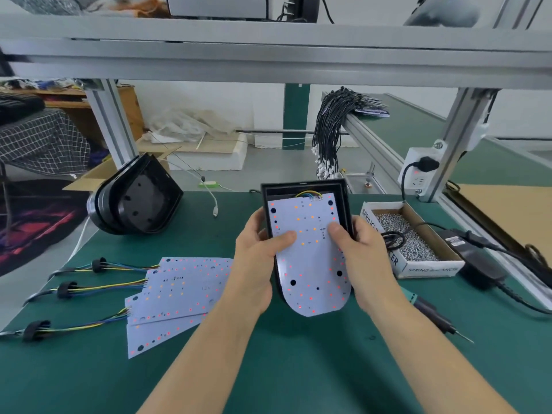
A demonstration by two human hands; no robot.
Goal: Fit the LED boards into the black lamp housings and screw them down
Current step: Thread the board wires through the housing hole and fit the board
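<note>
Head view puts the white, round-ended LED board (310,258) at the centre, lying on the open face of a black plastic lamp housing (343,201) that we hold raised just above the green tabletop (298,369). Our left hand (257,264) grips the housing's left edge with its thumb pressed flat on the board; our right hand (358,255) does the same on the right edge, thumb on the board. We judge both thumbs are there to push the board into its seat while the curled fingers behind keep the housing steady. The board's rounded end overhangs the housing's near rim, so it looks not yet seated, though the angle makes this hard to confirm. Its coloured wires (309,194) tuck into the housing's far end, presumably fed through first.

To our left lie spare white LED boards (182,288), fanned and overlapping; we count three, each with a wire tail and black grommet (67,289). Beyond them a stack of empty black housings (134,198) leans on its side; the count is unclear, perhaps three. At our right sits one cardboard box of silver screws (412,240), and one electric screwdriver (433,315) lies near our right forearm, handy for fastening.
</note>
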